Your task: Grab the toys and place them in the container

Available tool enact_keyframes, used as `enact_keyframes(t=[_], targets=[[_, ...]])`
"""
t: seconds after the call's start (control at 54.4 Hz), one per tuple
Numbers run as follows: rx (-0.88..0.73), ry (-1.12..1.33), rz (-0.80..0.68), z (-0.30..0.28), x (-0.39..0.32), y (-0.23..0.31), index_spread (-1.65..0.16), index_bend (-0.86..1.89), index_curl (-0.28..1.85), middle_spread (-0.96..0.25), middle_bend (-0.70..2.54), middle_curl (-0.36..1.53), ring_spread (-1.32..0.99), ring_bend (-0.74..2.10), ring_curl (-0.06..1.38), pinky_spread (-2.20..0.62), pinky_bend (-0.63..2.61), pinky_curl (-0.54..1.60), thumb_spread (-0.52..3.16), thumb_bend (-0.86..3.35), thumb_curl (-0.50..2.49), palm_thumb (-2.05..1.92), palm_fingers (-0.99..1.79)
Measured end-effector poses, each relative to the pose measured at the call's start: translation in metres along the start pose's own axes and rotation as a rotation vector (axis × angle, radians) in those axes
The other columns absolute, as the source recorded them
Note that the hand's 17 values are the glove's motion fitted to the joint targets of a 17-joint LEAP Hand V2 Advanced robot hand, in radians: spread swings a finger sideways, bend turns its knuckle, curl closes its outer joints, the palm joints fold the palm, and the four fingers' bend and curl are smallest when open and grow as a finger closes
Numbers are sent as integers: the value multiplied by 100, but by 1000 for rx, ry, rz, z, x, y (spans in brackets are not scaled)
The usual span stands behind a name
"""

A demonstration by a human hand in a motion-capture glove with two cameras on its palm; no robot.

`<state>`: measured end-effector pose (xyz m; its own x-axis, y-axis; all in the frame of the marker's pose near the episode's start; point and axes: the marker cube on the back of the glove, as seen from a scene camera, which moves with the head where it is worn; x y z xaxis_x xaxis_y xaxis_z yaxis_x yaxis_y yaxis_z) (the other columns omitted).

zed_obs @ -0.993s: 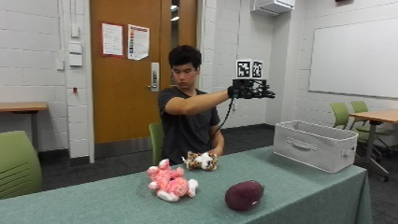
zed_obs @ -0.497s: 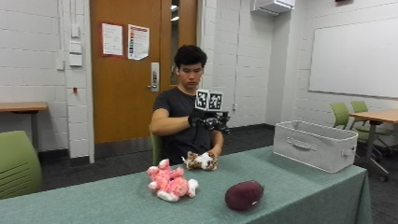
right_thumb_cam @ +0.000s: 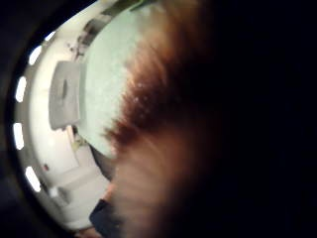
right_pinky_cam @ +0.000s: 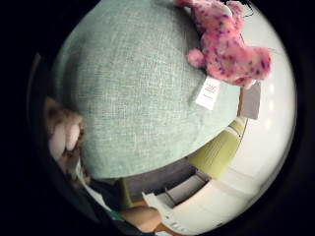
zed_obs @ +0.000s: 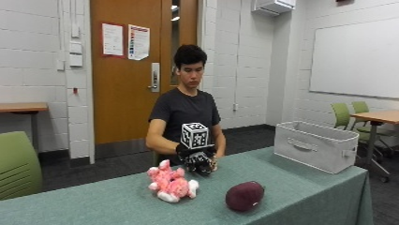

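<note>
My gloved right hand [zed_obs: 198, 162] is down on a brown and white plush toy [zed_obs: 214, 164] at the table's far edge, fingers spread downward over it. Its brown fur [right_thumb_cam: 163, 109] fills the thumb side palm view, and a bit of it [right_pinky_cam: 63, 138] shows in the little finger side view. A pink plush toy [zed_obs: 170, 183] lies on the green tablecloth just beside the hand, also seen as the pink plush [right_pinky_cam: 227, 45] with a white tag. A dark maroon plush ball [zed_obs: 244, 195] lies nearer the front edge. The grey fabric container [zed_obs: 314, 145] stands at the table's right end.
The green tablecloth [zed_obs: 106, 206] covers the whole table. A green chair [zed_obs: 18, 164] stands at the left, and more green chairs and a wooden table [zed_obs: 368, 117] are behind the container. The person's bare left hand stays behind the toy.
My right hand has come down from shoulder height, past chest height, onto the brown and white toy. The pink toy, the maroon ball and the container have not moved.
</note>
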<state>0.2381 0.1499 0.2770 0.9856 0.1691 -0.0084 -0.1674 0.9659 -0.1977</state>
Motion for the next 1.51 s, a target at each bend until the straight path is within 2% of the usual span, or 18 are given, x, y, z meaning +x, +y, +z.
enact_keyframes(t=[0.11, 0.129, 0.276, 0.405, 0.478, 0.607, 0.772, 0.901, 1.011, 1.195, 1.269, 1.324, 1.416, 1.508], targets=[[-9, -92, 2, 7, 4, 3, -20, 32, 45, -4, 17, 30, -23, 16, 13, -6, 49, 34, 90, -5, 12, -5, -1], [-11, -101, 0, 7, 5, 3, -20, 30, 45, -4, 17, 31, -23, 15, 13, -5, 49, 34, 89, -8, 12, -10, -7], [50, -115, -9, -4, 6, 1, -20, 23, 44, -5, 20, 33, -27, 27, 17, -12, 53, 35, 112, 4, 19, 11, 17], [166, -139, -32, -20, 8, -2, -24, 22, 43, -10, 19, 33, -34, 41, 20, -23, 62, 35, 132, 20, 27, 37, 54], [218, -155, -27, -38, 11, -13, -26, 18, 43, -13, 24, 35, -38, 54, 23, -30, 71, 37, 134, 26, 32, 48, 92], [204, -137, -34, -70, 4, -33, -29, 8, 39, -27, 55, 46, -43, 97, 39, -42, 64, 37, 117, 25, 42, 58, 132], [253, -94, -83, -155, -35, -72, -32, 22, 44, -33, 86, 59, -40, 109, 47, -47, 70, 40, 97, 19, 51, 60, 135], [369, -61, -181, -250, -124, -93, -33, 33, 51, -34, 93, 63, -39, 116, 49, -48, 72, 41, 87, 16, 57, 60, 132], [429, -63, -308, -296, -204, -95, -33, 40, 57, -34, 97, 65, -39, 119, 50, -49, 74, 42, 82, 13, 62, 60, 129], [450, -82, -604, -332, -365, -84, -33, 41, 63, -34, 101, 67, -37, 123, 51, -48, 77, 42, 79, 11, 69, 61, 124], [468, -89, -605, -340, -427, -82, -33, 41, 66, -34, 102, 67, -37, 123, 51, -49, 78, 42, 79, 9, 71, 62, 122], [471, -132, -701, -344, -473, -73, -33, 40, 67, -34, 103, 67, -37, 123, 50, -49, 79, 42, 78, 9, 73, 62, 121], [472, -142, -785, -341, -474, -110, -33, 39, 69, -34, 103, 68, -38, 122, 50, -49, 79, 42, 78, 7, 75, 62, 120], [467, -136, -916, -328, -498, -108, -34, 38, 72, -34, 104, 68, -37, 122, 49, -49, 79, 41, 78, 6, 78, 63, 121]])
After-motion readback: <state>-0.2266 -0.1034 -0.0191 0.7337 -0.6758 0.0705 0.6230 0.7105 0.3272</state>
